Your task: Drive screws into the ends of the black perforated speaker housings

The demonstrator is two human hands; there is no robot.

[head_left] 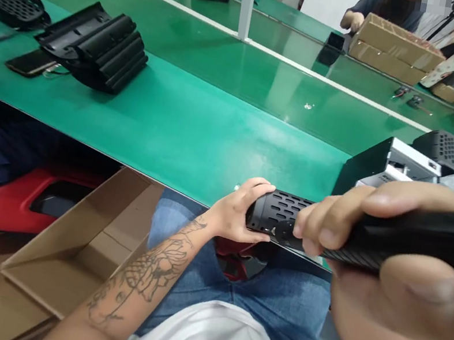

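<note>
Although fingers hide much of it, the slotted black housing [284, 206] can be made out at the near edge of the green counter [200, 124], just above the wearer's jeans [292, 299]. The left hand [241, 210] clasps its near end, partly open, with fingers over the top and thumb beneath. From the other side comes the right hand [417, 199], closed around a thick black handheld tool [443, 237] with a ridged section, probably a powered screwdriver; its tip is hidden behind the fingers, so whether it touches the housing I cannot tell. The step in hand looks like working a fastener on the steadied housing, and the next move seems to call for a firm left grasp and the tool lined up straight, since a slip could mark the plastic. Just beyond the hands stands a black-and-white boxy unit [364, 165], with a perforated black cover [437, 145] behind it. Well off to the left, a ribbed black shell [110, 56] lies near a phone [30, 62]. Below the counter is an open cardboard box [72, 272]; across it, a co-worker's hand [357, 22] is beside a taped carton [393, 50]
</note>
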